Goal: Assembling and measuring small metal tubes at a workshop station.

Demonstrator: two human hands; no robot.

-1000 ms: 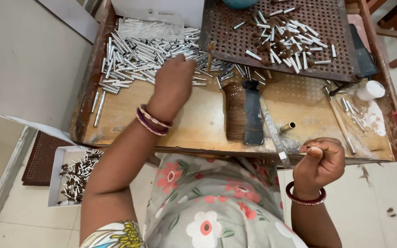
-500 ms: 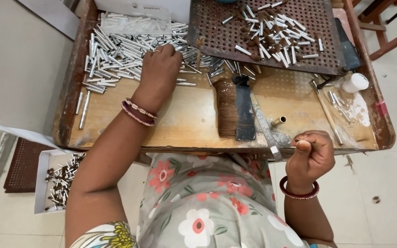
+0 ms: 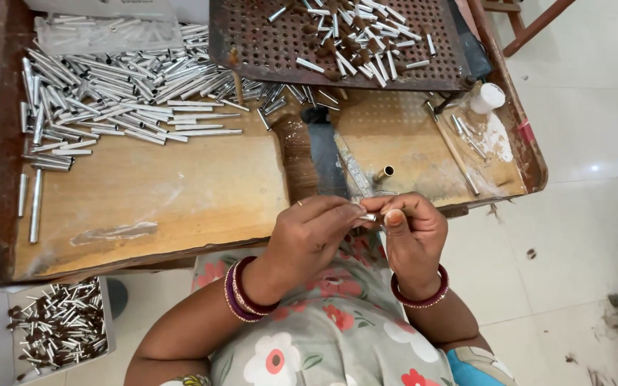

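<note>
Both hands meet over my lap at the near edge of the wooden tray (image 3: pixel 144 200). My left hand (image 3: pixel 312 236) and my right hand (image 3: pixel 413 232) pinch a small silver metal tube (image 3: pixel 368 216) between their fingertips. Most of the tube is hidden by the fingers. A large heap of similar silver tubes (image 3: pixel 109 93) lies on the tray's far left, well away from both hands.
A rusty perforated plate (image 3: pixel 252 43) with several tubes on it lies at the tray's far side. A brush (image 3: pixel 302 161), a dark block (image 3: pixel 327 161), a brass tube (image 3: pixel 384 173), a white cap (image 3: pixel 488 96) and white powder sit mid-right. A white box (image 3: pixel 55 325) of tubes stands on the floor left.
My left hand left the tube heap and came back to my lap. It now meets my right hand, and both grip a small tube.
</note>
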